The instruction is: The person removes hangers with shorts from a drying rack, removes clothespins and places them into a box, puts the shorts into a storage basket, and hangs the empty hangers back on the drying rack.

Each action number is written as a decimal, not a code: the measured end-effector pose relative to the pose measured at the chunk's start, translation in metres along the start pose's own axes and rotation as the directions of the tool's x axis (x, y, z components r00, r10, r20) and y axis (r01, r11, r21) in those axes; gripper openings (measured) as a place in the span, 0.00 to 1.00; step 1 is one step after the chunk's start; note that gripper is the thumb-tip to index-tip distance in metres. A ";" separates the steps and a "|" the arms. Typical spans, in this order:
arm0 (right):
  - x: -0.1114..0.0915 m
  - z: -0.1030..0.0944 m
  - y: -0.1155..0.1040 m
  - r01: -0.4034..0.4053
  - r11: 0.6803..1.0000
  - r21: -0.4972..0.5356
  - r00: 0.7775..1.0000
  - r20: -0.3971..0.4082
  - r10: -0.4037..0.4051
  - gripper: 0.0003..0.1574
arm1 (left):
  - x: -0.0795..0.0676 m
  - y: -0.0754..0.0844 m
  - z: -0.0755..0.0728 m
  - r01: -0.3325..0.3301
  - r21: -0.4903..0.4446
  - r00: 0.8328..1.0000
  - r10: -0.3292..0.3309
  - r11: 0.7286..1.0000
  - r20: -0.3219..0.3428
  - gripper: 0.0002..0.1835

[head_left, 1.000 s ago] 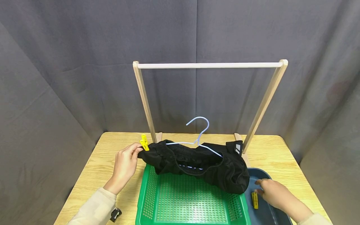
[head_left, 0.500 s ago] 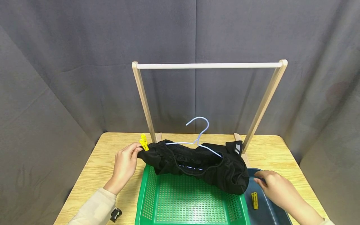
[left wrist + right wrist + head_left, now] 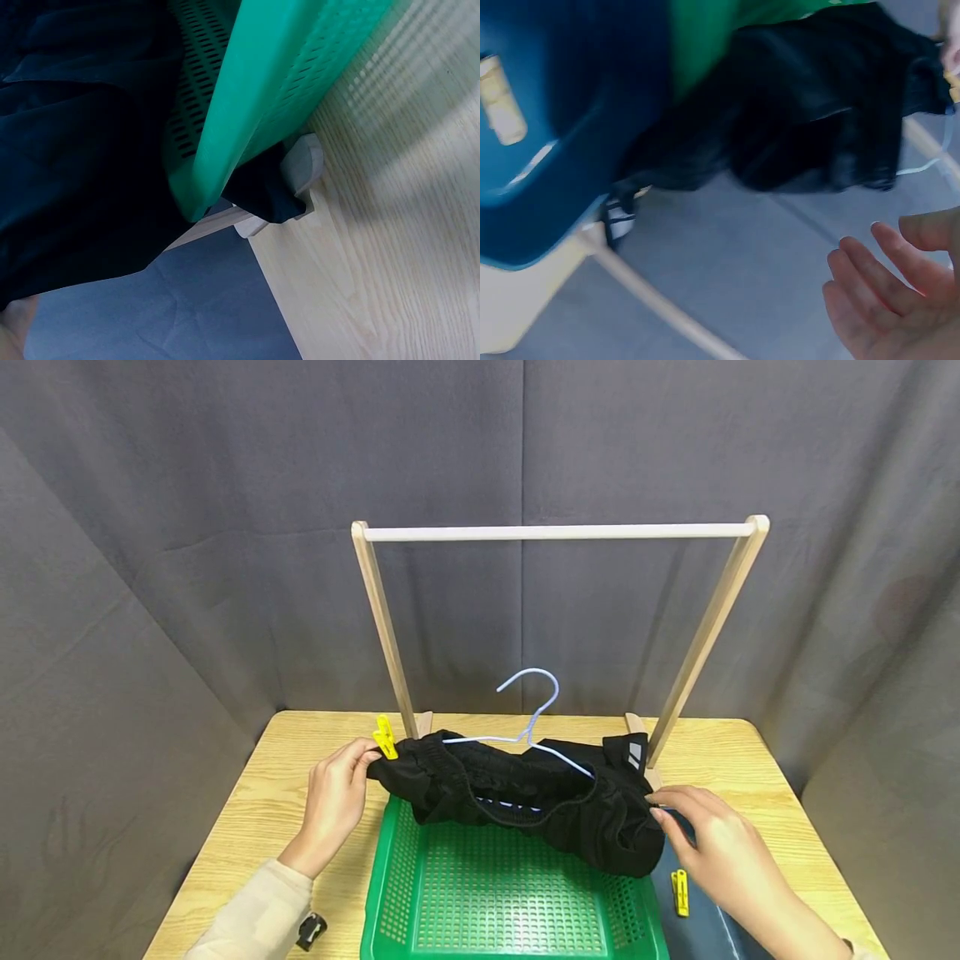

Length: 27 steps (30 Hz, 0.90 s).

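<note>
My left hand (image 3: 335, 793) pinches the left end of the black shorts (image 3: 442, 781), which have a gathered waistband and a white striped mark. Beside those fingers a yellow clothespin (image 3: 385, 737) is clipped to the cloth. A pale blue wire hanger (image 3: 534, 727) lies inside the waist opening, its hook sticking up. My right hand (image 3: 723, 847) is at the right end of the shorts, thumb and fingers apart with nothing between them. In the right wrist view, the right hand (image 3: 900, 292) shows spread, relaxed fingers. A second yellow clothespin (image 3: 680, 893) lies below it in the dark blue tub (image 3: 697, 935).
Under the shorts stands a green perforated basket (image 3: 378, 877). Behind rises a rack with a white rail (image 3: 558, 532) and wooden posts (image 3: 705, 643). A small black object (image 3: 311, 931) lies on the wooden table (image 3: 262, 793) near the left sleeve. Grey curtains surround the table.
My right hand has moved up and left, from over the blue tub to the right end of the shorts. The left hand, shorts and hanger have stayed in place.
</note>
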State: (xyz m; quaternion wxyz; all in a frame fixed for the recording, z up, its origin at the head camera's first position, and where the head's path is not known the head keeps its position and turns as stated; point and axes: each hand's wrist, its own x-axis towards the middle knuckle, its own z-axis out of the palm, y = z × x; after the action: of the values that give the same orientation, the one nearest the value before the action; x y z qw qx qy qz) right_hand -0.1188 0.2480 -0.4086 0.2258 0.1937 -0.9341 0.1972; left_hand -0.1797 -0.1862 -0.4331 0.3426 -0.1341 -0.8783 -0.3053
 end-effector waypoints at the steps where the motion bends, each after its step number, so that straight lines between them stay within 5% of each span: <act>1: 0.002 -0.001 -0.006 0.016 1.000 0.016 1.000 -0.003 -0.016 0.15 | 0.000 0.000 0.000 0.001 0.001 1.000 -0.001 1.000 0.000 0.06; 17: 0.039 0.016 -0.079 0.257 0.948 0.185 0.964 0.015 -0.264 0.12 | 0.002 0.002 -0.001 0.026 0.019 1.000 -0.026 0.999 0.003 0.03; 27: 0.052 0.028 -0.113 0.252 0.920 0.301 0.955 0.079 -0.287 0.09 | 0.000 0.003 0.002 0.027 0.023 1.000 -0.027 0.999 0.003 0.03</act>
State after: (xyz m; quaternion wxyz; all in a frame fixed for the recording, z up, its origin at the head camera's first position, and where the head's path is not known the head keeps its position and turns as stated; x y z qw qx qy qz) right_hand -0.1205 0.1253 -0.3743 0.1632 0.3628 -0.8718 0.2856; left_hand -0.1795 -0.1823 -0.4324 0.3386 -0.1187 -0.8840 -0.2998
